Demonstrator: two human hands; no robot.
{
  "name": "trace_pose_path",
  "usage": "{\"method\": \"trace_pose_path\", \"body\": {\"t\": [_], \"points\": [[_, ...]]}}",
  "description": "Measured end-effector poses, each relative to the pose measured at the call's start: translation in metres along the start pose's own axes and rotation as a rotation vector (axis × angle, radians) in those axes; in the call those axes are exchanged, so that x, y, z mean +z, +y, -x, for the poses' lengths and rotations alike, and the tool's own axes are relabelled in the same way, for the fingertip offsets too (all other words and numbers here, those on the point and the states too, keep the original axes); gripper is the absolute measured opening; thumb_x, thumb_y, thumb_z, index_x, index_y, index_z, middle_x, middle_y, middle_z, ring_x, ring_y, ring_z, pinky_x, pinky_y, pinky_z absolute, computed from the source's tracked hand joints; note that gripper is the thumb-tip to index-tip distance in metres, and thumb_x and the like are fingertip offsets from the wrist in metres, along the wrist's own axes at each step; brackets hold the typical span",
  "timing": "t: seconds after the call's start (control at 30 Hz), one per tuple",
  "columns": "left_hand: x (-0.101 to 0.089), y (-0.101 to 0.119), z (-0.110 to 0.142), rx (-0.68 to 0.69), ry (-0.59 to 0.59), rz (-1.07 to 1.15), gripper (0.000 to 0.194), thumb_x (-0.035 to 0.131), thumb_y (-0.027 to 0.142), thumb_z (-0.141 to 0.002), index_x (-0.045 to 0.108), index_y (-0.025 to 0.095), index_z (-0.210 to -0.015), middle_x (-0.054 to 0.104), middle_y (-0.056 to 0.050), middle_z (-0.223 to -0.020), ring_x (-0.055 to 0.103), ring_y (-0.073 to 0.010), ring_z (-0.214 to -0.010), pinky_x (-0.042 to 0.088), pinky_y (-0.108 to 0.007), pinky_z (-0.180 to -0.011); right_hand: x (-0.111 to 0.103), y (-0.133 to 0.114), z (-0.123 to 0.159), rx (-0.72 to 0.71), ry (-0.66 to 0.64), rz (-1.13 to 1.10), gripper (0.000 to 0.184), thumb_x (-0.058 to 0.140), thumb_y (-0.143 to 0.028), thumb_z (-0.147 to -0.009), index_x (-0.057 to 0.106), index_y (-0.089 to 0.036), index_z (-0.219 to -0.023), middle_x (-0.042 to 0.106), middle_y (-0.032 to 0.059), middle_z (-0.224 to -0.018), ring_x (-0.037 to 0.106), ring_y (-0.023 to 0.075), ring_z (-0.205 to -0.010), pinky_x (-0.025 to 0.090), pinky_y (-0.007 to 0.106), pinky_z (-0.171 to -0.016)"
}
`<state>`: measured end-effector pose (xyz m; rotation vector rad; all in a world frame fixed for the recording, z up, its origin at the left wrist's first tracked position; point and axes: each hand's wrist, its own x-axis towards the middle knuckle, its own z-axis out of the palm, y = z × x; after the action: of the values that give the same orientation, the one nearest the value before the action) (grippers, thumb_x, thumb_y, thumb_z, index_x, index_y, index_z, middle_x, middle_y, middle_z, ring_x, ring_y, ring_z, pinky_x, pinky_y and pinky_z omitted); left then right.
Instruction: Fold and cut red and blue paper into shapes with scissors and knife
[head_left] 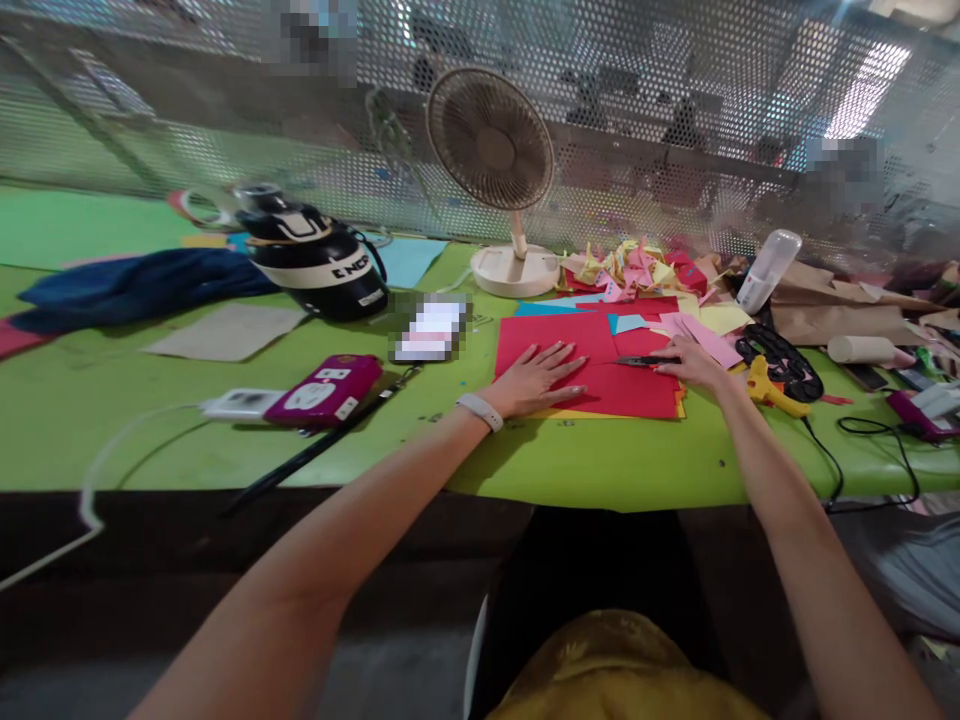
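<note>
A stack of red paper [630, 393] lies on the green table, with yellow sheets showing under its lower edge. Flat on the left part of the red sheet rests my left hand [536, 380], its fingers spread. My right hand [694, 362] is closed around a slim black pointed tool [637, 360] at the stack's right side. The tool lies low over the red paper, pointing left; whether it is scissors or a knife I cannot tell. A thin line runs across the paper left of its tip. Beside my right hand is a pink paper piece [705, 340].
Behind the paper stand a fan [491, 140] and a pile of colored scraps [630, 268]. A yellow glue gun [776, 390] with a cord and a black coiled item [780, 360] lie right. On the left are a phone [431, 330], purple box [326, 390] and black bottle [322, 270].
</note>
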<state>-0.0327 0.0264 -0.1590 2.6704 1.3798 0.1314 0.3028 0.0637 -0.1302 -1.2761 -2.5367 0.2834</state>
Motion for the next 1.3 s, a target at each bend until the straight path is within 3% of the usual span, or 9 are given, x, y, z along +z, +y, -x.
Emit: {"method": "trace_pose_path", "body": {"t": [0.6, 0.83, 0.97, 1.03, 1.3], "points": [[-0.002, 0.007, -0.001, 0.018, 0.029, -0.012, 0.072, 0.022, 0.066, -0.093, 0.025, 0.025, -0.152, 0.017, -0.008, -0.159, 0.013, -0.0259, -0.148, -0.001, -0.044, -0.116, -0.001, -0.028, -0.002, -0.013, 0.032, 0.017, 0.031, 0.063, -0.034, -0.088, 0.070, -0.025, -0.117, 0.058, 0.0076, -0.095, 0.053, 0.0208, -0.091, 0.042, 0.035, -0.083], [-0.009, 0.021, -0.006, 0.039, 0.041, -0.003, 0.072, 0.019, 0.067, -0.092, 0.023, 0.027, -0.152, 0.020, -0.005, -0.159, 0.013, -0.0233, -0.148, -0.001, -0.044, -0.117, -0.008, -0.017, 0.006, 0.038, 0.041, 0.056, 0.031, 0.062, -0.032, -0.088, 0.070, -0.021, -0.117, 0.058, 0.0090, -0.096, 0.054, 0.0220, -0.092, 0.042, 0.035, -0.085], [-0.014, 0.014, 0.005, -0.045, 0.077, 0.013, 0.079, 0.020, 0.071, -0.090, 0.017, 0.024, -0.154, 0.015, -0.007, -0.160, 0.011, -0.0240, -0.148, 0.002, -0.044, -0.117, -0.004, -0.017, 0.005, 0.028, 0.027, 0.053, 0.032, 0.063, -0.033, -0.088, 0.070, -0.021, -0.116, 0.060, 0.0091, -0.096, 0.055, 0.0217, -0.090, 0.042, 0.035, -0.084], [-0.012, 0.009, 0.009, -0.071, 0.033, 0.011, 0.079, 0.022, 0.072, -0.089, 0.017, 0.027, -0.154, 0.015, -0.007, -0.160, 0.012, -0.0269, -0.148, 0.003, -0.047, -0.116, -0.002, -0.019, 0.003, 0.024, 0.029, 0.040, 0.032, 0.063, -0.033, -0.087, 0.070, -0.023, -0.116, 0.061, 0.0081, -0.095, 0.055, 0.0216, -0.090, 0.043, 0.034, -0.083], [0.001, 0.005, 0.007, -0.060, 0.000, -0.008, 0.081, 0.023, 0.073, -0.088, 0.016, 0.027, -0.154, 0.013, -0.009, -0.160, 0.012, -0.0285, -0.147, 0.007, -0.049, -0.116, 0.004, -0.030, 0.000, 0.019, 0.039, 0.073, 0.030, 0.065, -0.033, -0.087, 0.070, -0.023, -0.115, 0.063, 0.0086, -0.098, 0.057, 0.0209, -0.090, 0.042, 0.032, -0.081]]}}
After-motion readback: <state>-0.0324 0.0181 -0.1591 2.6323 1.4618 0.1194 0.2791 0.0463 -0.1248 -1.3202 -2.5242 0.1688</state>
